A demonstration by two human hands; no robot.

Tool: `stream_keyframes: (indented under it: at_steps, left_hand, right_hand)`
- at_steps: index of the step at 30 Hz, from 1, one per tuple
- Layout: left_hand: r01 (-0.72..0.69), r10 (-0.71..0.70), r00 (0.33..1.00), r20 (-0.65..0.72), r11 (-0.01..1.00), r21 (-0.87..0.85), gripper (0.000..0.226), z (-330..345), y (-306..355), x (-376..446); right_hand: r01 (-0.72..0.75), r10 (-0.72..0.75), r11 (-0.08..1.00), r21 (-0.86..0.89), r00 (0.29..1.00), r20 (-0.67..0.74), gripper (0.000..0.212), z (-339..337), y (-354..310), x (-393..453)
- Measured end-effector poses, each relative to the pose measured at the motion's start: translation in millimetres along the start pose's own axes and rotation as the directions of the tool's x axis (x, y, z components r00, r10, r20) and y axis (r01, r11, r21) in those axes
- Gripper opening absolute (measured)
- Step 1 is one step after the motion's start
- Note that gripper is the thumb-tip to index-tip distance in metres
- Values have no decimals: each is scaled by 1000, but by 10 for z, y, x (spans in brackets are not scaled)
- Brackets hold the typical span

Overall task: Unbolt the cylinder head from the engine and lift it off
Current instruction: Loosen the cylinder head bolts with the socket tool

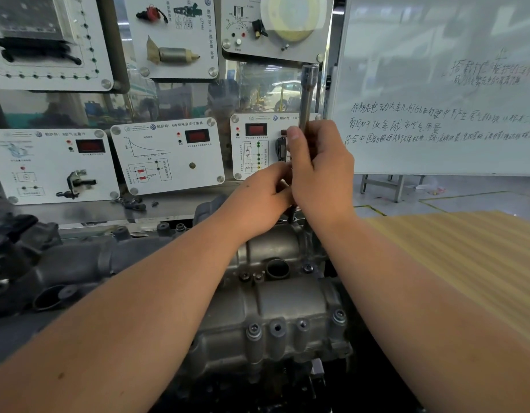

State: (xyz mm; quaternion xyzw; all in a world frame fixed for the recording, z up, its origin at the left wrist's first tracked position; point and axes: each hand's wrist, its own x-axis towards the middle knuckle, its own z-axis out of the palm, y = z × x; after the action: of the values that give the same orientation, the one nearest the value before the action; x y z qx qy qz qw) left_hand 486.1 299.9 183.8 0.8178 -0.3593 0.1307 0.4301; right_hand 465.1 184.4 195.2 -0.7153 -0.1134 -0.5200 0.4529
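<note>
Right hand (320, 174) wrapped around long socket extension (308, 96), upright above far end of cylinder head (275, 311). Left hand (257, 198) pinching tool's lower part, touching right hand. Cylinder head seated on engine, centre foreground, bolts (254, 330) along near edge. Display boards (168, 156) close behind; whiteboard (436, 84) right; open floor (466, 192) beyond.

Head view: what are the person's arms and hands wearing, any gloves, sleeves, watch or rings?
Nothing shows on them. The left hand and right hand are ungloved, both forearms are bare right to the bottom edge of the frame, and no sleeve, watch, bracelet or ring is in view. A small dark speck sits on the left forearm.
</note>
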Motion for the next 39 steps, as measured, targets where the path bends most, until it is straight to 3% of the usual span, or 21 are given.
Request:
stream_keyframes:
  at_steps: [6,10,13,22,26,30,35,39]
  left_hand:
    - [-23,23,1000,13,1000,-3,33,-1,41,-33]
    - [-34,33,999,19,999,18,25,-7,44,-15]
    - [-24,24,1000,14,1000,3,13,5,26,-4]
    - [-29,29,1000,10,1000,2,31,-3,53,-32]
    - [-35,35,999,7,999,13,28,-6,59,-25]
    - [-21,21,1000,6,1000,13,16,8,29,-3]
    - [-12,12,1000,17,1000,8,31,1,40,-26]
    - [-18,18,1000,8,999,27,24,-4,30,-14]
  right_hand:
    - [-21,22,999,-46,1000,14,23,16,-11,-5]
    - [-63,63,997,38,998,8,23,-1,-17,-17]
    - [-41,41,999,8,999,-1,17,0,-10,-12]
    - [-48,49,998,-31,998,29,28,33,-9,-13]
    - [-68,68,997,22,997,29,15,21,-14,-22]
    - [-45,45,999,-1,999,12,16,11,-7,-13]
    - [-39,40,998,-41,999,25,28,26,-7,-13]
    - [-73,73,997,31,997,27,16,17,-14,-16]
